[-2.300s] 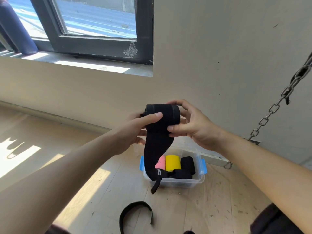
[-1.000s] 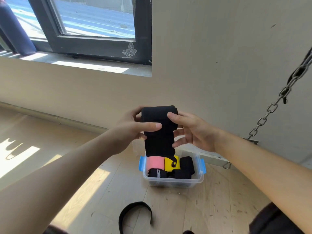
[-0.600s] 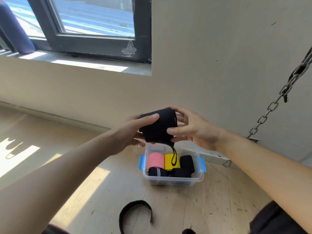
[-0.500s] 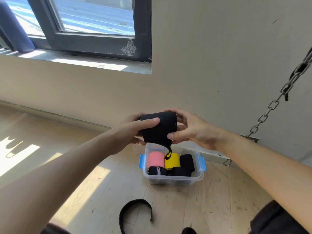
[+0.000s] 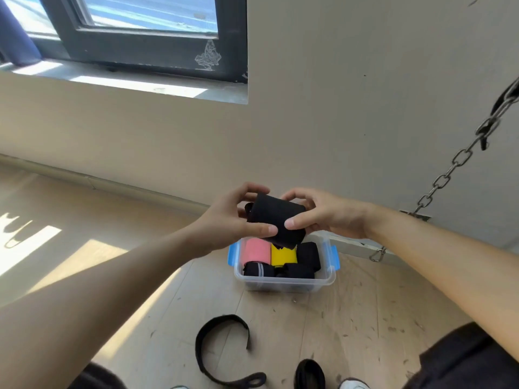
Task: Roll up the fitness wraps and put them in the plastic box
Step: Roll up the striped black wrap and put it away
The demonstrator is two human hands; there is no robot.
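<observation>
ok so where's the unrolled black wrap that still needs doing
In the head view, the unrolled black fabric wrap lies curled on the wooden floor, bottom centre, just in front of the clear plastic box with blue clips.

Matt black cloth wrap (image 5: 276, 220), clear glossy plastic box (image 5: 283, 282) (blue clips), scuffed wood floor (image 5: 351, 310)

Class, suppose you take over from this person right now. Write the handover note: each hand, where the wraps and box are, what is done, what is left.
Left hand and right hand: both grip the rolled black wrap, held in the air above the plastic box.
The box stands open on the floor and holds a pink roll, a yellow roll and several black rolls.
Done: those rolls are stowed; the held wrap looks fully rolled.
Left: lower it into the box, then roll and stow the loose black wrap lying on the floor nearer the person.
</observation>
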